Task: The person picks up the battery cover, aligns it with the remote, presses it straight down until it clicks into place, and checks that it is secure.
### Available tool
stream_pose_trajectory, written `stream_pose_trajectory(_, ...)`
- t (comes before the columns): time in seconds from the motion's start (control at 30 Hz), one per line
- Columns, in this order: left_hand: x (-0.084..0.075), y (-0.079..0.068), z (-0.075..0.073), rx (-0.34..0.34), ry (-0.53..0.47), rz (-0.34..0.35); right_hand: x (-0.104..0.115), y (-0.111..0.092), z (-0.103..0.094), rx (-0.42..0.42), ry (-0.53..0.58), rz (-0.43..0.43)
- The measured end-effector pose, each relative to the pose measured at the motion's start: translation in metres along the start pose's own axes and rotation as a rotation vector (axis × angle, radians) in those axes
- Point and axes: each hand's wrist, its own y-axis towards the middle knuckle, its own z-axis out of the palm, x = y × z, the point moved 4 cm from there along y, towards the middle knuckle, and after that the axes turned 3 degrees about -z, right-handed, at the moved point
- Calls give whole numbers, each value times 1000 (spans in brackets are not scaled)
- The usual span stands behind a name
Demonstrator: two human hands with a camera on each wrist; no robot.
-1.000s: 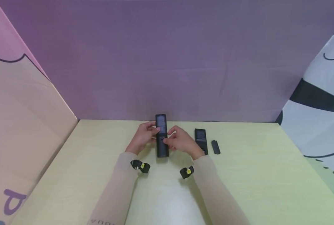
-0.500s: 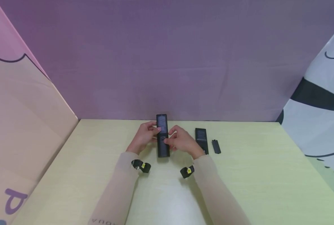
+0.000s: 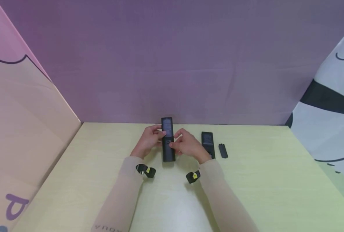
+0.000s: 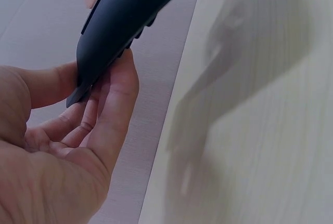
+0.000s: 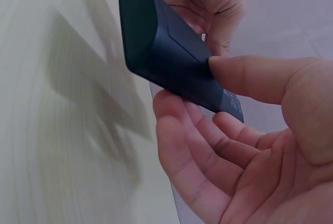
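Note:
A black remote control (image 3: 168,155) is held above the table with its back turned up. Buttons show along its underside in the left wrist view. My left hand (image 3: 148,138) pinches it from the left, thumb on the back by the printed label and fingers beneath. From the right, my right hand (image 3: 188,146) grips it too; in the right wrist view the thumb (image 5: 255,76) presses the back near the cover latch while the fingers (image 5: 179,141) support the underside. A second, shorter black remote control (image 3: 207,141) lies right of my right hand, its near end partly hidden by the wrist.
A small black battery cover (image 3: 223,150) lies to the right of the second remote control. The pale table (image 3: 264,180) meets a purple backdrop (image 3: 172,64) at its far edge. Printed side panels stand at left and right.
Both hands keep their hold on the remote control, the right thumb staying by the latch. The whole scene shifts very slightly in the head view; nothing else visibly differs.

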Motion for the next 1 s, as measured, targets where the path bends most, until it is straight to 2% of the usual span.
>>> stream_pose_trajectory(0.2,2,2,0,-24,7,-19,0,0,1,-1,-6,14)
stream_pose_trajectory(0.33,1,1,1,-61,60,-15,0,0,1,1,-7,22)
stream_pose_trajectory(0.57,-3,-2,6,-146,282,41,-3,2,1,-14,-10,31)
stream_pose_trajectory(0.7,-5,-4,9,-182,405,46,-5,3,2,-22,-6,42)
stream_pose_trajectory(1.0,-10,-9,15,-198,594,43,-8,2,5,-26,-41,45)
